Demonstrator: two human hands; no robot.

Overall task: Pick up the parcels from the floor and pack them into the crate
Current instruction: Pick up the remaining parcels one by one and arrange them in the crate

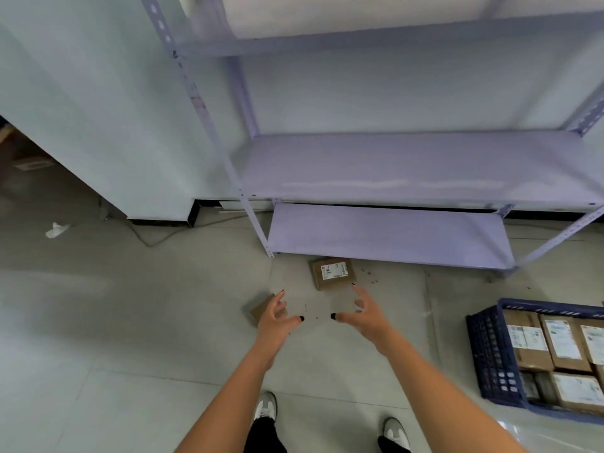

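- We reach both arms forward and down over the tiled floor (163, 322); our left hand (276, 317) and right hand (362, 313) hang with fingers spread wide, thumbs pointing at each other, holding nothing.
- A small brown parcel (260, 310) lies on the floor, partly hidden behind our left hand; we cannot tell whether the fingers touch it.
- A larger labelled parcel (332, 273) lies flat just beyond our right fingertips, near the front edge of the lowest shelf of the pale metal rack (408, 171).
- The blue crate (490, 351) stands on the floor to our right, well apart from both loose parcels, already packed with labelled boxes (562, 344).
- Our shoes (265, 405) show at the bottom edge.
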